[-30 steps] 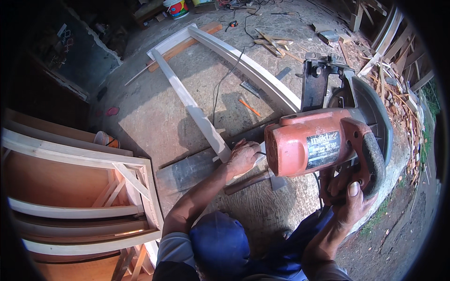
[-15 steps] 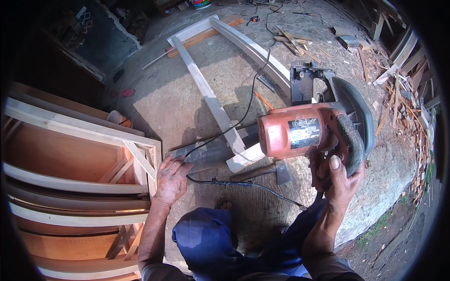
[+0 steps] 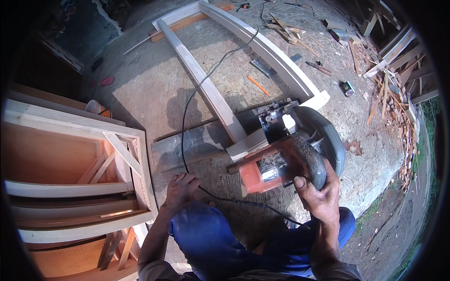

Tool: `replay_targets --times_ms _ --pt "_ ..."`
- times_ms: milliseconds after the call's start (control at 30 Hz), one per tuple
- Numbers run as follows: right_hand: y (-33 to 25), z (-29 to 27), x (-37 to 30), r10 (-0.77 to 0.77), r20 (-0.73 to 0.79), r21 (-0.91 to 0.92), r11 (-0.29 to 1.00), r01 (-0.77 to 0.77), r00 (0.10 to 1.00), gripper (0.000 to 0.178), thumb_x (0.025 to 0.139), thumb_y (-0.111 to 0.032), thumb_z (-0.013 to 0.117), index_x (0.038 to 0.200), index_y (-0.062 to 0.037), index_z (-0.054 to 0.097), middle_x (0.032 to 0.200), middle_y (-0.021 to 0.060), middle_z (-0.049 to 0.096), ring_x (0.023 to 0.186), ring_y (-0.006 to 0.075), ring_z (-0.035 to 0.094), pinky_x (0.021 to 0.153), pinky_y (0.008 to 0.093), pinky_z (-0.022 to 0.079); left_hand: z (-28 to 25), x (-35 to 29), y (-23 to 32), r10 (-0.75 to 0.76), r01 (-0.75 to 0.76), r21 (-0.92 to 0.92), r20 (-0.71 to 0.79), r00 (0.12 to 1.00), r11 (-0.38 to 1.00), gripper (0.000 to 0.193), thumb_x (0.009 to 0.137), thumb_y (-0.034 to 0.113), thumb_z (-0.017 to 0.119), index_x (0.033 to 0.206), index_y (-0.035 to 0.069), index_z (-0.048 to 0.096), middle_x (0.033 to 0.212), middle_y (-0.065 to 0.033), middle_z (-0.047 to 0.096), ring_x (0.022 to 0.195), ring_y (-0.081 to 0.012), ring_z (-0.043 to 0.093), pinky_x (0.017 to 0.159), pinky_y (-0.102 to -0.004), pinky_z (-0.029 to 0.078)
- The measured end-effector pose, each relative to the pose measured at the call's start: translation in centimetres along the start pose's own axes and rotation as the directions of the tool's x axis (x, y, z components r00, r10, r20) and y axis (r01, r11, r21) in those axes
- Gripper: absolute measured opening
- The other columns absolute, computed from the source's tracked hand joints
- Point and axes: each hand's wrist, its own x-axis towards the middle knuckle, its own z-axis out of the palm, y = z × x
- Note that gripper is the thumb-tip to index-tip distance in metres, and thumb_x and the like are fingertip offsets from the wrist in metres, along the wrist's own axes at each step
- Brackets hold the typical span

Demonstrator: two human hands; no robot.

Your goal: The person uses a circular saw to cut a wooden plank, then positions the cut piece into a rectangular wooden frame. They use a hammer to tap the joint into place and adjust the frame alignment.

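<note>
My right hand (image 3: pixel 321 196) grips the rear handle of a red and black circular saw (image 3: pixel 258 174). The saw is held over the near end of a pale wooden frame (image 3: pixel 206 89), covering part of that end. Low beside my left knee, my left hand (image 3: pixel 182 188) has its fingers curled round the black power cord (image 3: pixel 239 202), which runs on toward the saw. A dark plank (image 3: pixel 187 150) lies beneath the near end of the frame. Whether the blade touches the wood is hidden by the saw's body.
Wooden carcasses with curved rails (image 3: pixel 70 119) stand close on my left, a bucket (image 3: pixel 97 108) behind them. On the concrete lie an orange pencil (image 3: pixel 258 86), a try square (image 3: pixel 261 68), pliers (image 3: pixel 318 68), a small black box-shaped tool (image 3: pixel 347 89) and wood offcuts (image 3: pixel 287 32).
The saw has come down and left, closer to the near end of the frame, with its body turned. My left hand has dropped slightly toward my knee. The whole view has shifted.
</note>
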Motion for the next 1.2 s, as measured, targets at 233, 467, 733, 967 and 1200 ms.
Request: replay_targets --times_ms 233,467,733,967,1200 --pt "1.2 5.7 -2.8 0.044 0.165 -0.083 0.996 -0.031 0.985 0.038 0.085 -0.007 0.08 0.118 -0.0009 0.063 0.089 0.0013 0.065 0.079 0.0049 0.057 0.07 0.023 0.05 5.5 0.6 2.4 -0.139 0.086 -0.604 -0.041 0.989 0.793 0.036 0.094 0.026 0.061 0.127 0.012 0.065 0.111 -0.0108 0.067 0.09 -0.0271 0.066 0.083 -0.0401 0.053" --pt "1.4 8.1 -2.6 0.228 0.22 -0.218 0.959 -0.18 0.948 0.049 0.086 -0.014 0.083 0.126 -0.003 0.058 0.093 0.0016 0.067 0.08 0.0066 0.062 0.074 0.0263 0.053 1.8 -3.3 3.0 -0.026 0.522 -0.707 0.605 0.796 -0.477 0.055 0.109 0.044 0.039 0.132 -0.002 0.058 0.094 -0.0057 0.065 0.084 -0.0143 0.062 0.077 -0.0324 0.053" --pt "1.0 8.7 -1.8 0.24 0.325 -0.24 0.956 -0.166 0.915 0.056 0.091 -0.033 0.078 0.129 0.0002 0.055 0.099 0.0059 0.064 0.087 0.0116 0.062 0.077 0.03 0.053 -1.8 -2.8 4.8 0.007 0.416 -0.824 0.448 0.894 -0.385 0.065 0.101 0.048 0.056 0.14 -0.004 0.047 0.116 -0.0109 0.063 0.101 -0.0173 0.064 0.084 -0.0316 0.053" --pt "2.0 9.5 -1.4 0.347 0.376 -0.099 0.937 -0.335 0.859 0.068 0.097 -0.057 0.056 0.125 0.005 0.053 0.08 0.0044 0.062 0.072 0.0101 0.059 0.065 0.0286 0.048 -1.6 -2.7 5.4 -0.097 0.576 -0.763 0.623 0.776 -0.292 0.058 0.104 0.042 0.054 0.139 -0.004 0.049 0.118 -0.0075 0.06 0.108 -0.0131 0.056 0.095 -0.0298 0.045" --pt "2.1 9.8 -0.7 0.406 0.437 -0.143 0.912 -0.383 0.803 0.074 0.093 -0.067 0.057 0.117 0.0028 0.056 0.076 0.0046 0.061 0.063 0.0097 0.058 0.054 0.0254 0.045 -1.2 -2.8 6.5 -0.285 0.492 -0.825 0.56 0.778 -0.277 0.051 0.1 0.044 0.059 0.121 -0.003 0.057 0.095 -0.0142 0.066 0.086 -0.0169 0.066 0.071 -0.0334 0.053"
